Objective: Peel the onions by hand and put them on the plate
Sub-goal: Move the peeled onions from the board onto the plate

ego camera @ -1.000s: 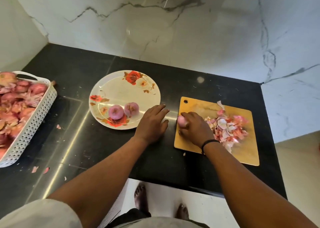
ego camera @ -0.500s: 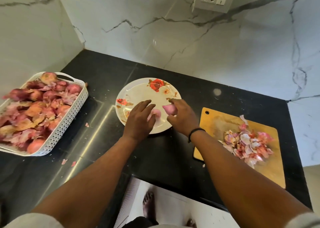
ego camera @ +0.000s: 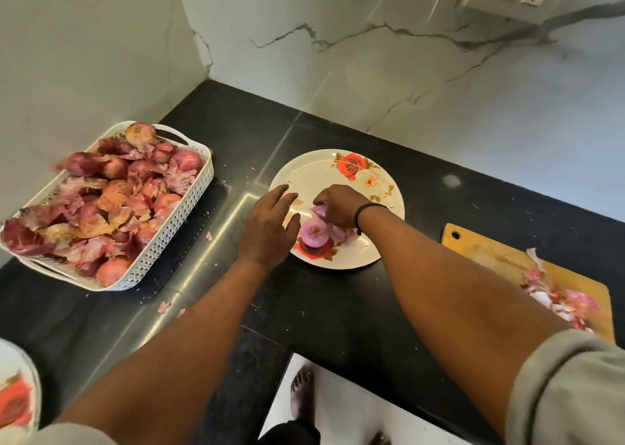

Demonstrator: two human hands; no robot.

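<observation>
Onions, peeled (ego camera: 315,232), sit on the plate (ego camera: 378,187), and the right hand (ego camera: 338,209) curls its fingers round one more (ego camera: 319,211) to set it beside them. Left of the plate, the left hand (ego camera: 267,228) hovers with fingers loose and holds nothing, likely ready for the basket (ego camera: 169,228) of unpeeled onions.

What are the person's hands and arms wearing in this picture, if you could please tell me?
Both hands, left and right, are bare, without gloves. A thin black band circles the right wrist. A light grey sleeve is rolled up above the right forearm.
</observation>
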